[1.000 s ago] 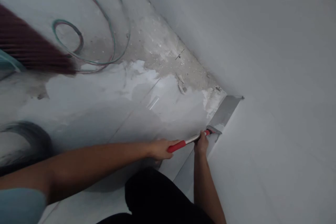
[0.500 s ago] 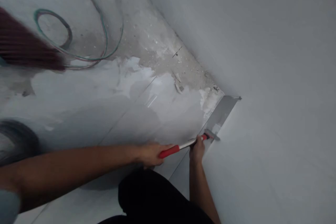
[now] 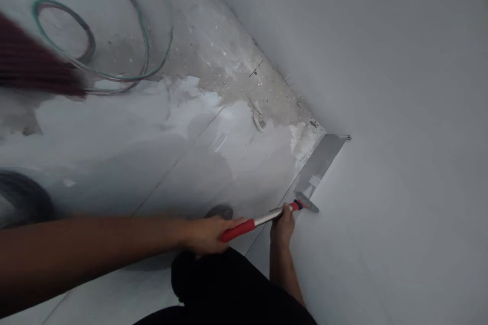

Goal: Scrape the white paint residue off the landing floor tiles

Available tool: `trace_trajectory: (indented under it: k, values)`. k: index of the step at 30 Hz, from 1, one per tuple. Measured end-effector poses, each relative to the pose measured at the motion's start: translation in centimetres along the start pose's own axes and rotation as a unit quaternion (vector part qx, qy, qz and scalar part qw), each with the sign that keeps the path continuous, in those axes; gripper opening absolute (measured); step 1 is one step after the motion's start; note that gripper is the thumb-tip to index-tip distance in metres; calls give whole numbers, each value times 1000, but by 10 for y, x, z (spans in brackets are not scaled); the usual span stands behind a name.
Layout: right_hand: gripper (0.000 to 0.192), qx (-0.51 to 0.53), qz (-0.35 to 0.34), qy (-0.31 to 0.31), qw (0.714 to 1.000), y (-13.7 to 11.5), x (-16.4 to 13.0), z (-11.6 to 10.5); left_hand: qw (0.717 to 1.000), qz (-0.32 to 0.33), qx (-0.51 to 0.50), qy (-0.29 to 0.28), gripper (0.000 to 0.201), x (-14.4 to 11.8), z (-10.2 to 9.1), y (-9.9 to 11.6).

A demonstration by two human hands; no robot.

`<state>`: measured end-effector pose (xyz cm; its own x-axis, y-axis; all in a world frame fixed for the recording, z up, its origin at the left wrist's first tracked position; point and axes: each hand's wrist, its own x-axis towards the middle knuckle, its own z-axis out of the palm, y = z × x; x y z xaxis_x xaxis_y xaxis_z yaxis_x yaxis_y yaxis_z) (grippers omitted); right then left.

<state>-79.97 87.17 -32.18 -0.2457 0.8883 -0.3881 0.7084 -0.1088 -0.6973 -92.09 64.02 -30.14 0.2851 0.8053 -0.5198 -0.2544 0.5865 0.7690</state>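
Scraper held in both hands at the foot of the white wall.

Left hand (image 3: 206, 236) is wrapped around the red grip of the long-handled scraper (image 3: 263, 219); right hand (image 3: 282, 223) is closed on its bare metal shaft, just behind the wide, flat steel blade (image 3: 318, 162), which is laid along the wall (image 3: 381, 111). Out from the wall, smooth grey floor (image 3: 133, 152) gives way to rough, speckled plaster residue (image 3: 232, 66), with coiled green cable (image 3: 114, 61) beyond. Blurred dark shapes at the left edge cannot be identified.

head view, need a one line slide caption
Both hands, left and right, grip a red-handled scraper whose blade lies along the floor at the wall.
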Motion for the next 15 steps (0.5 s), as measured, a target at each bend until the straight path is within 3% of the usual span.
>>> trace_trajectory:
  k: [3,9,15]
  values:
    - [31,1,29,10,1000,7,-14,-4,1000,0,0,-14,82,-6,3,-9]
    - [27,115,80,51,989,-14,9,12,1000,15,17,-12,83,1,-19,12]
    - [31,52,69,16,996,-2,-10,-2,999,10,-10,-29,85,-11,-2,8]
